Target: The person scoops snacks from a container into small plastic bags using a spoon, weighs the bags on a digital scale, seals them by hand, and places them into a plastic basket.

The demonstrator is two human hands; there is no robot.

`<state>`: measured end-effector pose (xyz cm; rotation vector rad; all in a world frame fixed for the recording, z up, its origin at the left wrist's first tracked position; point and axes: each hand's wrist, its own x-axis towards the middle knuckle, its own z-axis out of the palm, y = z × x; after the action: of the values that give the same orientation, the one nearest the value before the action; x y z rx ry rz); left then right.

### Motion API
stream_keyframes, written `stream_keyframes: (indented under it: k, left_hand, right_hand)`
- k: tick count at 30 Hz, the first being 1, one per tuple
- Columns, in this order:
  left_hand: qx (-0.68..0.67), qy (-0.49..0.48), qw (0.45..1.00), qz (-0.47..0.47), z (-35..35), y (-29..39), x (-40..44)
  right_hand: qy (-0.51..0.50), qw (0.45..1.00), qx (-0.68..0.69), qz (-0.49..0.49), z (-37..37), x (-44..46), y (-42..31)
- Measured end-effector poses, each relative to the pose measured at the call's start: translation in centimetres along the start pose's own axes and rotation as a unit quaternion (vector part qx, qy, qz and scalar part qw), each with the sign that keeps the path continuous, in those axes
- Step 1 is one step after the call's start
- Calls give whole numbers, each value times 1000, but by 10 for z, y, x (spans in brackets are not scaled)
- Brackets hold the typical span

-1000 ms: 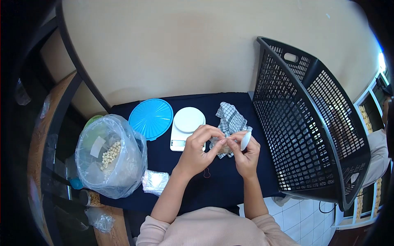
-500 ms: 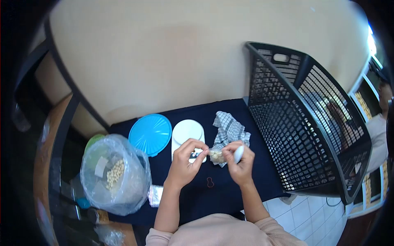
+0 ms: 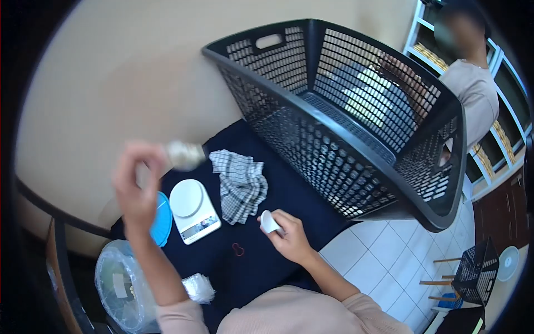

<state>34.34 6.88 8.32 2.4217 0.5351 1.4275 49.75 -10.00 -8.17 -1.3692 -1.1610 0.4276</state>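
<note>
My left hand (image 3: pixel 139 178), blurred by motion, is raised above the blue lid (image 3: pixel 161 220) and pinches a small clear bag of pale pieces (image 3: pixel 184 156) by its end. Lower right, my right hand (image 3: pixel 286 236) is closed round a white spoon (image 3: pixel 269 222). Between the hands lie a white kitchen scale (image 3: pixel 188 199) and a crumpled checked cloth (image 3: pixel 239 183). A red rubber band (image 3: pixel 238 249) rests on the dark tablecloth (image 3: pixel 267 261).
A large black crate (image 3: pixel 334 133) stands at the right table edge. Lower left are a bag-lined tub (image 3: pixel 119 286) and a stack of clear bags (image 3: pixel 198 288). Another person (image 3: pixel 473 94) stands beyond the crate. Far right is a smaller black basket (image 3: pixel 477 273).
The view has swung right. My hands have moved apart; the left has gone up with the small bag, which my right hand has let go while keeping the spoon.
</note>
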Motion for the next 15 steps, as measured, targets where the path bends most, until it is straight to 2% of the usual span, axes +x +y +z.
stream_keyframes:
  k: [2, 4, 6, 8, 10, 12, 14, 15]
  left_hand:
    - [-63, 19, 997, 42, 13, 37, 60]
    - [-145, -95, 977, 125, 43, 71, 109]
    - [-156, -204, 936, 241, 93, 82, 144]
    - [-66, -360, 874, 319, 135, 112, 151]
    - [6, -545, 810, 216, 177, 129, 147]
    - [36, -635, 751, 178, 202, 135, 140]
    - [45, -664, 718, 204, 216, 132, 133]
    - [81, -697, 682, 204, 216, 135, 131]
  right_hand:
    - [-13, 999, -24, -21, -7, -12, 10]
    - [-56, 998, -25, 27, -18, -22, 6]
    - [-62, 997, -30, 35, -30, -29, 6]
    - [-63, 996, -55, 37, -43, -36, 8]
    - [-48, 996, -63, 39, -57, -42, 10]
    - [-34, 994, -93, 53, -71, -46, 10]
    - [-34, 993, -101, 52, -81, -49, 11]
    - [-29, 994, -97, 46, -83, -50, 14]
